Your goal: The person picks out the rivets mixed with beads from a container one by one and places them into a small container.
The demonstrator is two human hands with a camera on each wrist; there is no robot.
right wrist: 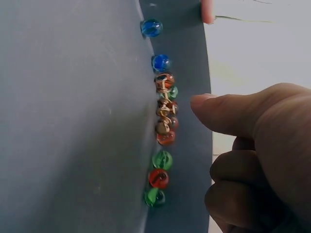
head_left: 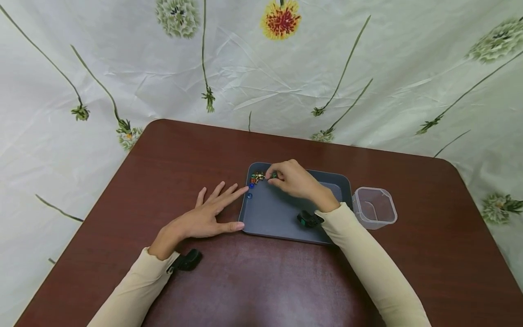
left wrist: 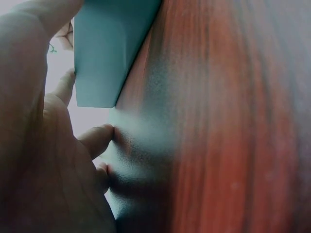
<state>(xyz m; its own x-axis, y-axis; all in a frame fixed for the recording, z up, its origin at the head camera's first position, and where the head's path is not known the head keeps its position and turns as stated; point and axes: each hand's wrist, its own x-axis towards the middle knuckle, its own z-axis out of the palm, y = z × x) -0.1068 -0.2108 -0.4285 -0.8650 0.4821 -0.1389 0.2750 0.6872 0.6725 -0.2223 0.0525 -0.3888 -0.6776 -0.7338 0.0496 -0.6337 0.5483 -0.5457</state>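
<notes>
My left hand (head_left: 204,218) lies with fingers spread and straight at the left side of a dark grey tray (head_left: 278,209). Its index fingertip reaches the tray's left rim, and the thumb its near left corner. Over the far left part of the tray is my right hand (head_left: 296,179), its fingers curled, with nothing seen in them. Glass marbles line the tray's edge near the right fingertips: blue marbles (right wrist: 161,62), green marbles (right wrist: 162,160) and a red marble (right wrist: 159,178). Small gold-coloured pieces (right wrist: 166,107) sit among them.
A clear plastic box (head_left: 373,209) stands right beside the tray. Both are on a dark red-brown wooden table (head_left: 196,150). Behind hangs a white cloth (head_left: 253,68) with printed flowers. Each wrist carries a black camera, such as the left one (head_left: 189,260).
</notes>
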